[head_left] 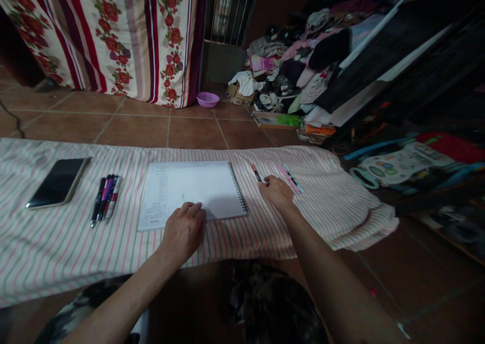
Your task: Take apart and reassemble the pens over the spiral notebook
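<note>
A spiral notebook [204,185] lies on the striped cloth, its wire binding along the right side and a printed strip down its left. My left hand [184,229] rests on the notebook's lower edge, fingers laid on the page with nothing in them. To the right of the binding, my right hand [277,191] has its fingertips closed on the lower end of an orange-and-black pen [255,170], low over the cloth. Just beyond that hand lie a pink pen [288,178] and a dark, light-tipped pen [294,176], side by side.
Several pens [106,197] lie bunched left of the notebook, near a dark-screened phone [58,182]. The striped cloth [322,202] covers the work surface. Beyond it are a tiled floor, a purple basin [208,99], a flowered curtain [132,41] and a heap of clothes [295,66].
</note>
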A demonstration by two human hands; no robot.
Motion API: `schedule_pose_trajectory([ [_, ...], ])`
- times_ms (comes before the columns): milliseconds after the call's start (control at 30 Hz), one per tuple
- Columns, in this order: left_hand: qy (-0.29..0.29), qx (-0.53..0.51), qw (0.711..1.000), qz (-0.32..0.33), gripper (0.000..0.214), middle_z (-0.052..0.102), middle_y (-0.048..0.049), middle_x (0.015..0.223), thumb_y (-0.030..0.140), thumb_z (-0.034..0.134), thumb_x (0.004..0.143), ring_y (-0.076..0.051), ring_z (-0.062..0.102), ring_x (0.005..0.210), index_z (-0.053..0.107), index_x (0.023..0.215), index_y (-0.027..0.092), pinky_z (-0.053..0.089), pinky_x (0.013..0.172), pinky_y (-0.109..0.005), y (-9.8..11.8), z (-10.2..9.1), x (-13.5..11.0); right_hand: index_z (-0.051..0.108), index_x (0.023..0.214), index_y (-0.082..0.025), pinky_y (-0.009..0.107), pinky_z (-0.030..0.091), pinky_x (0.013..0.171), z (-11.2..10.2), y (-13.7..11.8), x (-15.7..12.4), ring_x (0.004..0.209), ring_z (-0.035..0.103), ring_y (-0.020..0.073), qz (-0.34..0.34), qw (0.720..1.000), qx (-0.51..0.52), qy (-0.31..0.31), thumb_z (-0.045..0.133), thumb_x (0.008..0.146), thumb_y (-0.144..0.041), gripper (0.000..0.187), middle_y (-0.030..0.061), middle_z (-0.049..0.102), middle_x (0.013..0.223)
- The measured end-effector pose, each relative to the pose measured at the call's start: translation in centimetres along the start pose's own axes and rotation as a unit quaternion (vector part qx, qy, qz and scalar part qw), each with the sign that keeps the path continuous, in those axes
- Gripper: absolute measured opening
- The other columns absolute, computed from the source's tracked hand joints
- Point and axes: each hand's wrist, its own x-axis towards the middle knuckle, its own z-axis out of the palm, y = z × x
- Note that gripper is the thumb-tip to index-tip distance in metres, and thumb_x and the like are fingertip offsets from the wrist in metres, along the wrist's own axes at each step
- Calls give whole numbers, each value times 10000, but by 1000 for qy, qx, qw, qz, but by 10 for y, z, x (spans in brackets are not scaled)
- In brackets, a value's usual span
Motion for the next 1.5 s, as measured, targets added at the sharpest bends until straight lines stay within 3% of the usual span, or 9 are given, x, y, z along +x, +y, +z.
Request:
schedule_pose_trajectory([
  [133,5,-7,1000,-2,162,635,-77,1038,112,507,775,-229,532,958,607,879,187,494,734,-360,-1,1,0,640,991,-173,314,416,697,-9,-14,-15,889,618,250,-23,998,39,51,430,818,-344,322,125,663,983],
  [267,13,-20,1000,-12,147,643,-70,932,124,492,799,-215,535,930,611,856,191,491,717,-341,-1,3,-1,659,937,-202,291,424,688,-12,-41,-35,825,635,223,-63,989,121,59,448,807,-331,280,83,695,885],
  [533,66,-39,996,-41,177,633,-67,865,130,460,820,-204,516,889,632,829,168,474,779,-339,-16,-7,0,663,878,-169,258,464,684,5,-90,-72,706,640,173,-168,939,295,57,485,781,-322,254,68,700,797],
  [667,96,21,988,-121,219,626,-87,871,179,434,844,-229,503,877,651,832,160,467,770,-373,-39,-24,-1,648,877,-163,268,465,693,13,-100,-86,729,633,175,-208,921,318,87,435,824,-310,264,83,693,865],
  [800,97,83,973,-193,218,626,-97,870,205,460,824,-253,501,875,674,852,173,462,732,-377,-77,-41,-11,637,867,-158,273,465,682,17,-106,-92,701,619,168,-255,909,319,90,417,847,-301,263,86,685,853],
  [933,105,141,937,-301,254,623,-105,869,249,445,824,-273,506,875,690,860,191,449,660,-361,-117,-57,-29,632,846,-153,273,468,683,20,-107,-91,723,624,172,-292,895,322,104,412,855,-292,260,88,685,824],
  [1033,90,147,912,-372,294,624,-107,900,306,429,827,-276,510,891,691,893,192,435,615,-339,-134,-66,-41,629,837,-157,274,472,675,23,-107,-89,735,632,177,-304,891,319,110,410,856,-289,256,85,687,812],
  [1233,20,165,903,-396,334,620,-90,913,353,394,842,-259,496,939,693,893,215,388,605,-308,-132,-68,-51,626,846,-167,288,477,688,31,-108,-88,742,639,183,-307,890,321,107,426,852,-279,229,75,685,820],
  [1500,4,193,912,-362,342,610,-98,839,341,385,842,-252,494,868,681,858,171,366,635,-320,-129,-60,-50,627,842,-177,298,476,702,33,-114,-86,744,638,186,-311,893,310,99,416,851,-275,233,73,689,823],
])
